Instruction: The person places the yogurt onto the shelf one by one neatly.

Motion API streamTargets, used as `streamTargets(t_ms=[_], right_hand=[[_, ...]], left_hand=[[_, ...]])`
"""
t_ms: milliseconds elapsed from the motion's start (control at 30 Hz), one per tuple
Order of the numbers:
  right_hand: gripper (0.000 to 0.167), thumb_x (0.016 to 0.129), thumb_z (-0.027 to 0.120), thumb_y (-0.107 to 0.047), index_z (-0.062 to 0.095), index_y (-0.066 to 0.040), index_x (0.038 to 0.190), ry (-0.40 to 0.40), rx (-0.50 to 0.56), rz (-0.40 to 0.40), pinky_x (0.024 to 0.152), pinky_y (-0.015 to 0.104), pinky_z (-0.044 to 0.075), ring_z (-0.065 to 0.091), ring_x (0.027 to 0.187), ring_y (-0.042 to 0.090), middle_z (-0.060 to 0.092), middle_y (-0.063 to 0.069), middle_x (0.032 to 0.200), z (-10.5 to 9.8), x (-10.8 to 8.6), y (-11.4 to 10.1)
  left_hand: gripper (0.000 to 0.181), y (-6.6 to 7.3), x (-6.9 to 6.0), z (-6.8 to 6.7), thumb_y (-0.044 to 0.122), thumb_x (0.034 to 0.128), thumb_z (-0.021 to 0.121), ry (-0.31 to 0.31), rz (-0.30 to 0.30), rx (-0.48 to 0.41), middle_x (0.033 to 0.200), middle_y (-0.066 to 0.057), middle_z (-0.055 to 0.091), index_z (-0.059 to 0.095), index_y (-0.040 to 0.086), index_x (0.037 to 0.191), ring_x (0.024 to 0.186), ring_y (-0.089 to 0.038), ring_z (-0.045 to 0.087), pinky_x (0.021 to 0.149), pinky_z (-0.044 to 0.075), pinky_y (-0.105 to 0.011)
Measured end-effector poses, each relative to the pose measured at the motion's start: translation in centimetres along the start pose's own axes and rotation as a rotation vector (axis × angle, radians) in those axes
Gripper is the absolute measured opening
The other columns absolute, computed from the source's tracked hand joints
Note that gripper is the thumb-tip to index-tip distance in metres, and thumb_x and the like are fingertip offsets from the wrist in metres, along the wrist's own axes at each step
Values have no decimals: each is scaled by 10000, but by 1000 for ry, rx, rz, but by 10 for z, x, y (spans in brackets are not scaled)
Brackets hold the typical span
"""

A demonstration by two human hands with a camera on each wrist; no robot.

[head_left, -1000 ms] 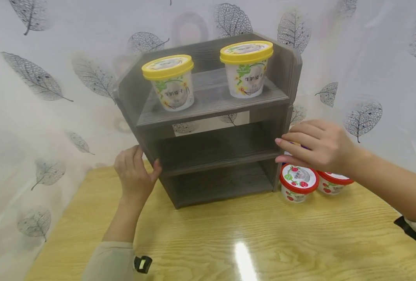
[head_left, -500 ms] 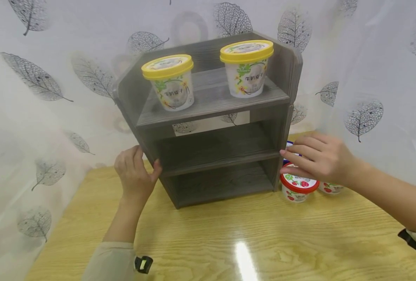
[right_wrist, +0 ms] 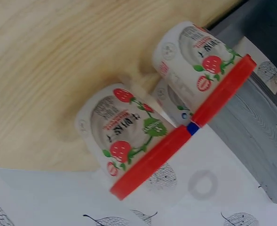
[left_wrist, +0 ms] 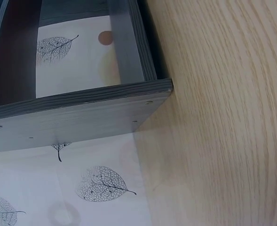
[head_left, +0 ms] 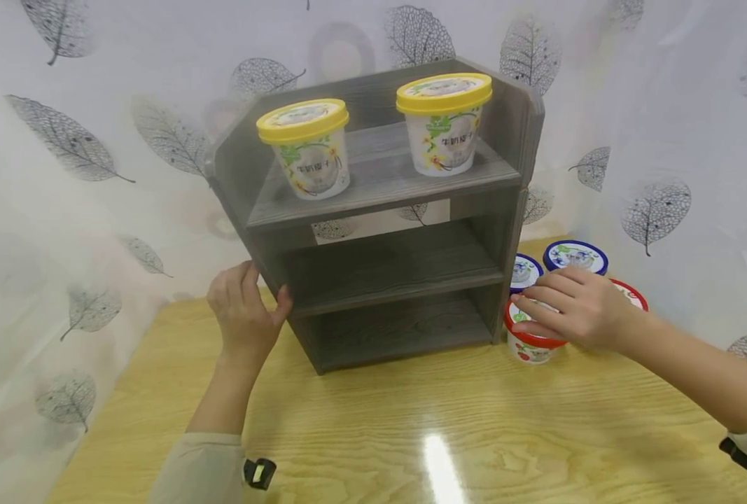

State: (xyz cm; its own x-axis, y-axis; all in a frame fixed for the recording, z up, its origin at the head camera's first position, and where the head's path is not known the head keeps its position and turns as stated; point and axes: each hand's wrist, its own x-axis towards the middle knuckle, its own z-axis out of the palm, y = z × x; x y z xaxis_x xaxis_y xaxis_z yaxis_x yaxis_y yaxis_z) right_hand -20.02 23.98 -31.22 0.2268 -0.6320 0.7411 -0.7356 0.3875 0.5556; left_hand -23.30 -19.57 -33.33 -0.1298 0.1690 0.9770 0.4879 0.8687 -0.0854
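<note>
A grey wooden shelf [head_left: 405, 280] stands on the table. My left hand [head_left: 241, 315] holds its left side, thumb at the front edge and fingers along the outer side. At the right, my right hand [head_left: 575, 315] is over a red-lidded ice cream cup [head_left: 532, 351], fingers extended and loosely bent; contact with the lid cannot be told. A second red-lidded cup [head_left: 633, 294] is partly hidden behind this hand. In the right wrist view both strawberry-printed cups [right_wrist: 192, 63] show side by side. Two blue-lidded cups [head_left: 576, 256] stand behind them.
Two yellow-lidded cups [head_left: 445, 126] stand on the shelf's top board, left and right. Two lower compartments [head_left: 388, 266] open toward me. A leaf-printed white sheet [head_left: 657, 126] hangs behind the wooden table [head_left: 373, 434].
My right hand has moved away from the shelf's right side, down and slightly right, to the red-lidded cups. The blue lids have come into view. My left hand stays in place.
</note>
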Motion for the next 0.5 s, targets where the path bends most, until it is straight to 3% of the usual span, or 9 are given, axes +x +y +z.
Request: streamTargets(t_ms=[167,500], right_hand=[[363,956,503,-275,676,-5,786,-57,13,-15,495,383,500,596,548,231,657,90,661,-2,-14,-5],[413,960,490,-333,666,-16,761,-63,-7,-4,476,376,496,592,519,203,646,75,629,1,-31,-12]], left_hand=[[429,1,0,1,250,798,535,3,4,5,963,-211,507,532,-77,1074,916,-400,440,812,294,-513],[434,0,1,0,248,793,538,-2,15,5,969,-211,509,530,-80,1076,912,-394,441,819,296,-514]])
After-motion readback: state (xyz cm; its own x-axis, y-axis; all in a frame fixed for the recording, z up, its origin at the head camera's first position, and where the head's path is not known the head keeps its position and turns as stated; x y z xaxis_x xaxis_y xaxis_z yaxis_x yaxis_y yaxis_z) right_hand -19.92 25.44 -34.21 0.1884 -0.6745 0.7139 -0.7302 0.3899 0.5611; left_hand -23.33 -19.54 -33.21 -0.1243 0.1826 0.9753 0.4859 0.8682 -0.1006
